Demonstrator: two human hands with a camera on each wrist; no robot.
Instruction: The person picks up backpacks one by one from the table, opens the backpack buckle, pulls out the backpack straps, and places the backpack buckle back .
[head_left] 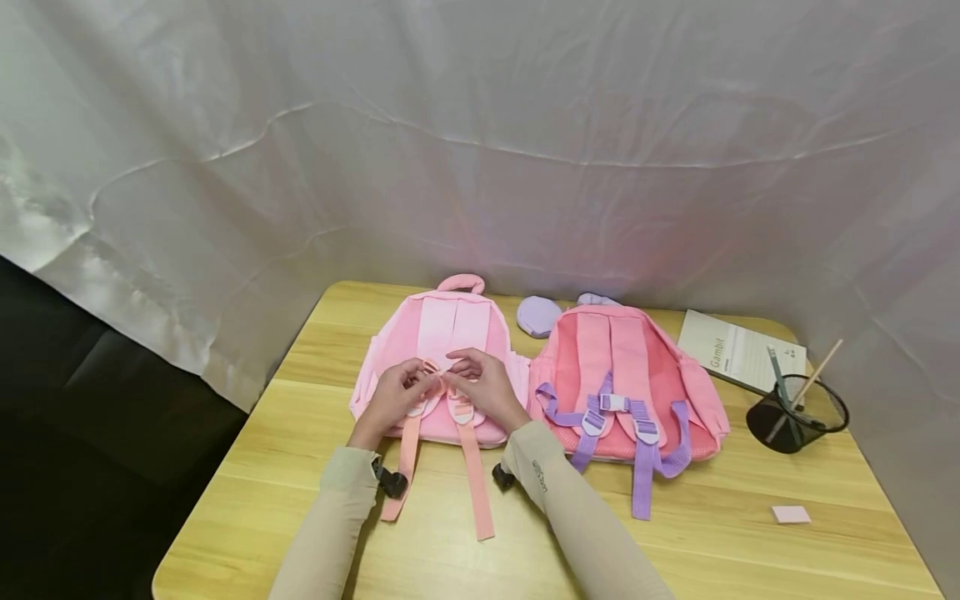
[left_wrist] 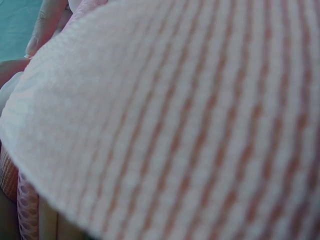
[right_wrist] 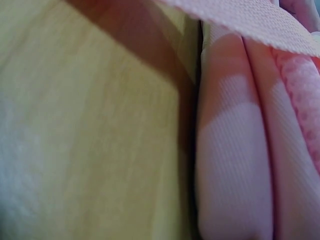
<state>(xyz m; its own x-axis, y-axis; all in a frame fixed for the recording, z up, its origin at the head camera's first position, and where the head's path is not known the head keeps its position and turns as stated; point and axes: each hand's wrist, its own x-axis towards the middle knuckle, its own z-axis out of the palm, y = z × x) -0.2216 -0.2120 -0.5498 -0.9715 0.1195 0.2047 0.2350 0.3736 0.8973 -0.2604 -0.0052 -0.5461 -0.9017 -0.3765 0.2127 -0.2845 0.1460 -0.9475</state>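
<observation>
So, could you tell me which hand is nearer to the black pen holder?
The right hand. It rests on the pink backpack, on the side towards the black pen holder; the left hand lies further away, beyond the right one.

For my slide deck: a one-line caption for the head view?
Both hands pinch the strap clip on a pink backpack lying beside a purple-strapped one.

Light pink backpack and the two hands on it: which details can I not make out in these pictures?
- Head view: what the left hand and right hand pinch on the light pink backpack is too small and covered by fingers.
- Left wrist view: blurred striped strap fills the frame.
- Right wrist view: only blurred pink fabric and table; no hand shows.
- Booklet: small print unreadable.
</observation>
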